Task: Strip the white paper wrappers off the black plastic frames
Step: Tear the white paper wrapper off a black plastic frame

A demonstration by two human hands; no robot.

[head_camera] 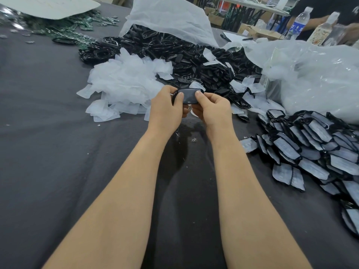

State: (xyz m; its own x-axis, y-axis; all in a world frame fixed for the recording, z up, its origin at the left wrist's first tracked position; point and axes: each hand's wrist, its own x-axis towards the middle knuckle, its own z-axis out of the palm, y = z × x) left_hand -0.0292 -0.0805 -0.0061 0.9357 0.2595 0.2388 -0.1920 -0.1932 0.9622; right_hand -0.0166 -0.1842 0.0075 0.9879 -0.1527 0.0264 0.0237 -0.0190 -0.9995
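Note:
One black plastic frame (189,96) is held up over the middle of the dark table. My left hand (169,109) grips its left end with the thumb on the front. My right hand (210,109) pinches its right end, thumb on the front face. A white wrapper edge (196,86) shows just behind the frame's top. A heap of loose white wrappers (124,84) lies to the left. A pile of bare black frames (174,53) lies behind. Several wrapped frames (314,148) are stacked at the right.
A large white plastic bag (171,16) opens over the black pile, and a clear bag (318,74) bulges at the right. Green and shiny parts (64,30) lie far left. Water bottles (299,22) and another person's arms are at the far right. Dark cloth (48,152) covers the table.

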